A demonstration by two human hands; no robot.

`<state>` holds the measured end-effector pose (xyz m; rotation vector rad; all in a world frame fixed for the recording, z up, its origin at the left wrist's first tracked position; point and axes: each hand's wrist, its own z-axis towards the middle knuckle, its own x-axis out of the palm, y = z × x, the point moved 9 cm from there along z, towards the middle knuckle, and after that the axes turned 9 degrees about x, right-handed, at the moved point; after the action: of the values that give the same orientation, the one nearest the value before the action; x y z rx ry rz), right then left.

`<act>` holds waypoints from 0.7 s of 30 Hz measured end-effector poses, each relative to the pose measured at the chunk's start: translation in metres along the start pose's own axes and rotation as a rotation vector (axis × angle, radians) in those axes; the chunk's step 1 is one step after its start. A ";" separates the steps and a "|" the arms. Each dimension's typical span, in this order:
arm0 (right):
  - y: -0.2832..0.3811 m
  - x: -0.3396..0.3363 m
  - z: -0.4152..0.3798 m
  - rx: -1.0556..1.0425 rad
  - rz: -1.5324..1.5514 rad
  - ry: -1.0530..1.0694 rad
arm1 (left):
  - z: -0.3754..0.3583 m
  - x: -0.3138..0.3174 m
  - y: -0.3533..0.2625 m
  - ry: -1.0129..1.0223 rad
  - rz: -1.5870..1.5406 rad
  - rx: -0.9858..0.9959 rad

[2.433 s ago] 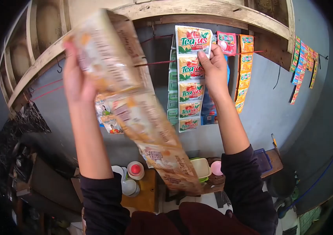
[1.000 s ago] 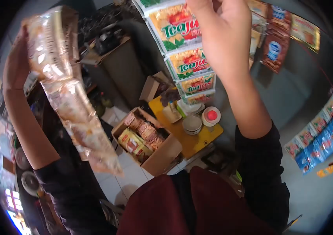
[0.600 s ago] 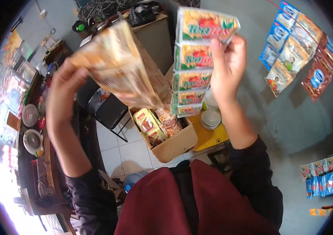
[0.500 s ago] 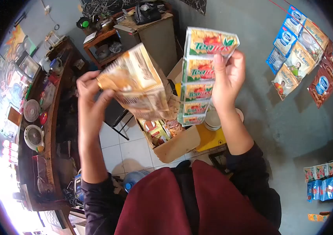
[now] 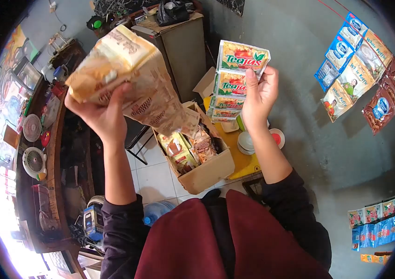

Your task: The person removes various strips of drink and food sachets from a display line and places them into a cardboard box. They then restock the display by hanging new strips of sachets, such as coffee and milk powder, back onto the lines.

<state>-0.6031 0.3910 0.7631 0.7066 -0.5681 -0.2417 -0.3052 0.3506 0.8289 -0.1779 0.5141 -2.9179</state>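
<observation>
My left hand [image 5: 100,111] grips a strip of brown and cream drink sachets [image 5: 148,100] by its upper left end, thumb on the front. The strip hangs down to the right, its lower end over an open cardboard box [image 5: 211,169]. My right hand [image 5: 260,100] pinches a strip of Teajus sachets [image 5: 232,83] at its right edge, thumb in front and fingers behind. This strip hangs in folds, with several sachets showing. Inside the box lie yellow sachets [image 5: 177,149] and brown sachets [image 5: 203,146].
Sachet strips [image 5: 353,69] hang on the grey wall at right, with more Teajus strips [image 5: 381,211] lower down. A yellow surface [image 5: 246,162] beside the box bears bowls [image 5: 245,143]. A wooden counter [image 5: 58,153] with fans runs along the left. A water jug [image 5: 158,211] stands by my body.
My left hand has moved left and the brown strip has swung up and left, showing more of the box. My right hand has come slightly left and down with the Teajus strip.
</observation>
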 end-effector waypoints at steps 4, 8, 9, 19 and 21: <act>-0.003 -0.004 -0.015 -0.055 -0.115 0.034 | -0.058 -0.003 0.003 0.084 0.016 0.027; -0.019 0.003 -0.034 0.025 -0.161 0.052 | -0.123 0.003 0.005 0.206 -0.145 -0.056; -0.029 0.004 -0.037 0.082 -0.226 0.059 | -0.134 0.000 0.023 0.217 -0.095 -0.242; -0.297 0.022 -0.125 0.883 -0.210 0.266 | -0.296 0.003 0.217 0.503 0.172 -0.830; -0.331 0.016 -0.148 1.016 -0.346 0.331 | -0.293 0.000 0.196 0.560 0.457 -0.634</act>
<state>-0.5132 0.2204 0.4562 1.7995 -0.2116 -0.1379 -0.3186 0.2648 0.4874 0.6124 1.3450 -2.2388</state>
